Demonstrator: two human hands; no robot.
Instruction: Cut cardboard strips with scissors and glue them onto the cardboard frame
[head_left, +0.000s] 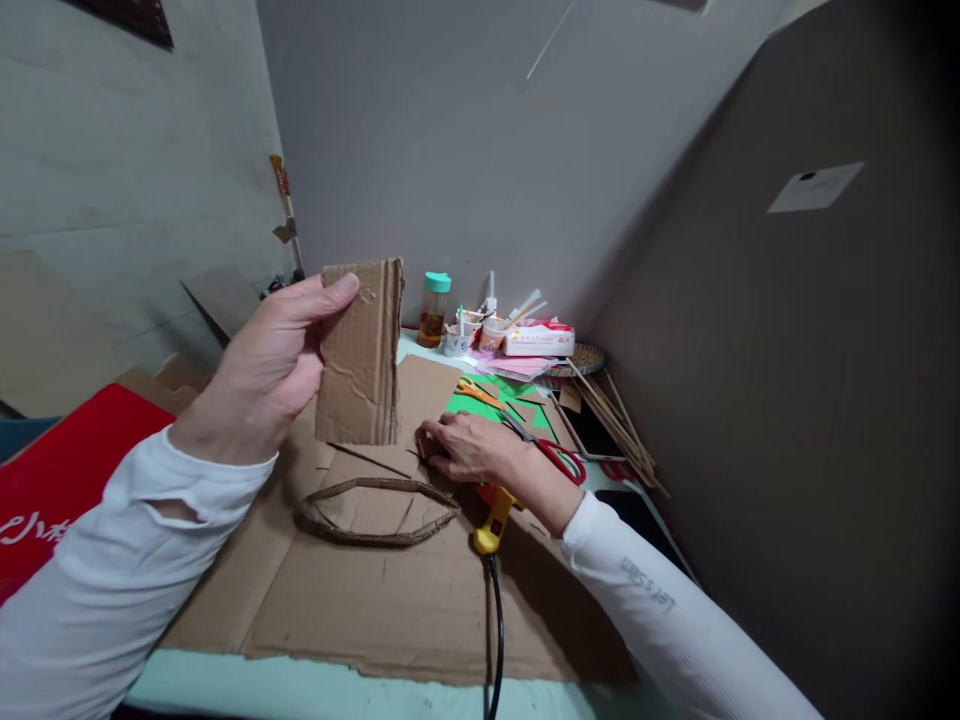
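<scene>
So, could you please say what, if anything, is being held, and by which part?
The left grip holds a cardboard piece by its left side, near the top; whether the right grip holds anything cannot be told.

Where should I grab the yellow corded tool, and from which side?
Probably by its yellow handle, coming from the near side: the handle points toward you, with the black cord trailing from that end, while your right forearm partly hides the other end.

Glue gun (493, 527) partly behind right wrist (541, 482), cord (499, 625) cut off below.
</scene>
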